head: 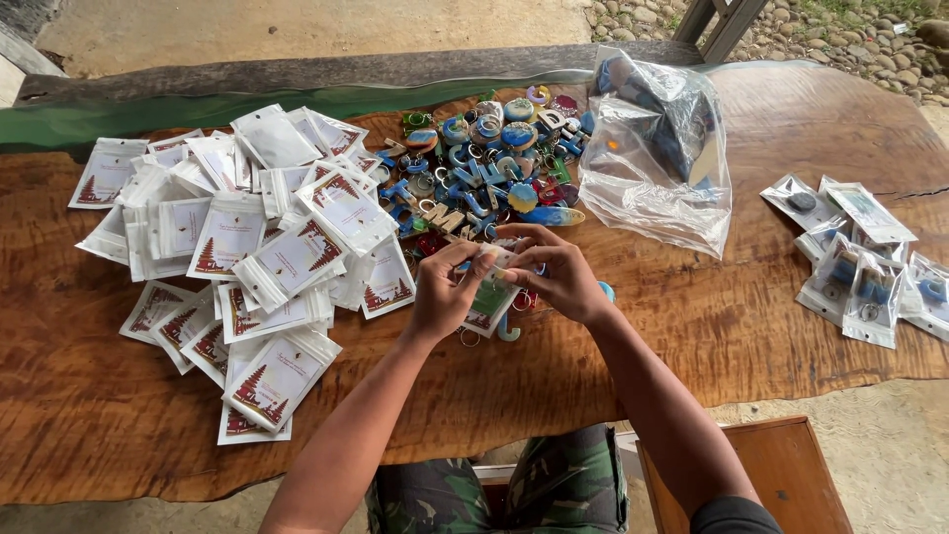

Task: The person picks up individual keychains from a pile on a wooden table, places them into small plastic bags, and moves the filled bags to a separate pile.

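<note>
- The left hand [442, 292] and right hand [560, 274] are both pinching one small, flat, clear plastic pouch with a printed card inside [491, 294], just above the brown wooden desk [751, 326].
- It is looking light, floppy and slick, so gripping its top corners is probably suiting it best.
- A pile of matching white pouches [252, 237] and a heap of blue keychains [484, 163] are lying nearby.

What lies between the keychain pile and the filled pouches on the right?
Head view: a crumpled clear plastic bag sits between the keychain pile and the filled pouches.
</note>
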